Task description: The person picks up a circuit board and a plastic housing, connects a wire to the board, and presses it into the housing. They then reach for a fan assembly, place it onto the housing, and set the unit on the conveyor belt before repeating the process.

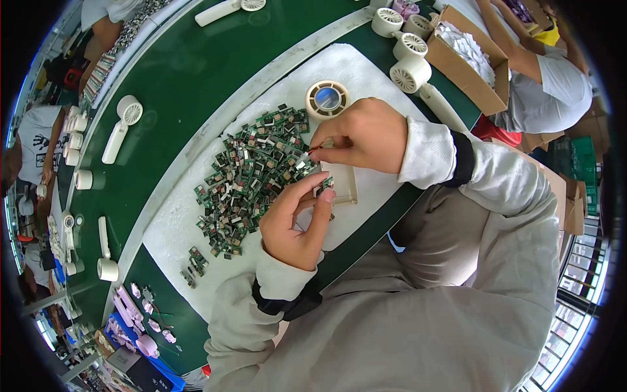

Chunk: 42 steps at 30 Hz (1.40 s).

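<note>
My left hand (292, 225) pinches a small green circuit board (328, 183) between thumb and forefinger. Just beyond it, my right hand (367, 138) is closed, thumb against forefinger; a trace of reddish brown shows at the fingertips, too small to name. Under both hands lies a cream handheld-fan housing, its round head (328, 98) showing above my right hand and its open handle shell (344, 185) partly hidden below. A heap of small green circuit boards (251, 176) spreads to the left of my hands on a white foam sheet (176, 238).
Cream handheld fans (122, 129) lie along the green conveyor belt (173, 55). More fans (411, 65) and a cardboard box (467, 62) of white pieces stand at the far right. A blue bin (157, 369) with pink parts sits at lower left. Other people work around the belt.
</note>
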Motion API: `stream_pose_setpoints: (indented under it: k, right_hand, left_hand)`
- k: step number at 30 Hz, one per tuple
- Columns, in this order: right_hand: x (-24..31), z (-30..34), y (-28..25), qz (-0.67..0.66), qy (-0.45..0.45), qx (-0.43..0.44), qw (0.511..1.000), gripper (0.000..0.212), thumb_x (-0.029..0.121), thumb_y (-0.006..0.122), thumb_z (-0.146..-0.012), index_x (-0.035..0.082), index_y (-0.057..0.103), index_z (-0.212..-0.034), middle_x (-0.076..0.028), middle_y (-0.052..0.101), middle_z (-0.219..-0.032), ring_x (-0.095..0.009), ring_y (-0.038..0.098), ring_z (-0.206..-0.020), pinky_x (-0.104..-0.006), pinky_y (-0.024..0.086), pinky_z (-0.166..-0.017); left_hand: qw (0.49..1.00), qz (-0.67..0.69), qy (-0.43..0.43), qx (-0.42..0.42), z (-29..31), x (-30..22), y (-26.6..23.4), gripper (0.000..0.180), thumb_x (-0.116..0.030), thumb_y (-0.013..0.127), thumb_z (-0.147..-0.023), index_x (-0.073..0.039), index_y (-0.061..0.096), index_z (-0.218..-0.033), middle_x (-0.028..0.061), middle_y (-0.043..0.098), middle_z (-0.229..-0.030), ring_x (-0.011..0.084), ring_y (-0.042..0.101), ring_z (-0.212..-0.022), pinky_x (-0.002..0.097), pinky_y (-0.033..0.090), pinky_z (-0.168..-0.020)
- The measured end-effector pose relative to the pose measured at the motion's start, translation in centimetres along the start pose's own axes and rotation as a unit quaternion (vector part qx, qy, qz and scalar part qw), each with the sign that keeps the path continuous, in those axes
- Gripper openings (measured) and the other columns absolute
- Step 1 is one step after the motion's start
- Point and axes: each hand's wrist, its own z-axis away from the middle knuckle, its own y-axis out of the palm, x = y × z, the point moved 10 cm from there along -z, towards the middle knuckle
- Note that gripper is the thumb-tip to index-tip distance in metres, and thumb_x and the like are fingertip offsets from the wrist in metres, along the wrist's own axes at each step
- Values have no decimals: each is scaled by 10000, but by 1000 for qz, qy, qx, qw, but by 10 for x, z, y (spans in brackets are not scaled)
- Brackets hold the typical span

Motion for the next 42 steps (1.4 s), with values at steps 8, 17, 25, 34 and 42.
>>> stream_pose_setpoints:
  k: [8,17,25,34,42]
  right_hand:
    - [-8,-4,-1,17,25,14,999,141,132,698,-896,26,736,-980,-115,714,-791,-244,686,-677,-344,532,-637]
    - [-4,4,-3,-49,-40,21,998,172,89,665,-916,29,713,-1070,-139,720,-867,-287,694,-748,-361,534,-666]
    - [2,3,-7,2,-43,2,999,127,75,633,-932,23,691,-1032,-127,701,-795,-292,679,-672,-365,524,-621]
    - [35,11,-16,3,-112,-65,992,96,87,619,-958,16,624,-1023,-117,657,-710,-284,653,-602,-358,496,-560]
    - [43,12,-13,-25,-108,-30,993,97,68,634,-950,16,629,-1032,-77,580,-620,-243,618,-538,-346,444,-505]
  left_hand:
    - [992,81,-4,-101,-1,-1,-19,286,11,591,-980,40,599,-1264,116,659,-1123,172,683,-973,285,553,-858]
    - [992,78,7,-99,1,1,-22,303,4,575,-992,33,587,-1294,117,626,-1180,167,667,-1017,283,547,-881]
    - [995,67,-4,-78,-2,3,-17,305,1,580,-991,31,589,-1295,110,630,-1162,158,672,-999,269,544,-873]
    - [982,152,-21,-110,-3,4,-23,305,-22,606,-987,25,601,-1288,100,668,-1160,155,682,-1007,251,543,-841]
    - [993,77,-23,-86,-3,2,-23,315,-45,639,-976,-6,627,-1289,112,678,-1204,130,675,-1022,252,546,-824]
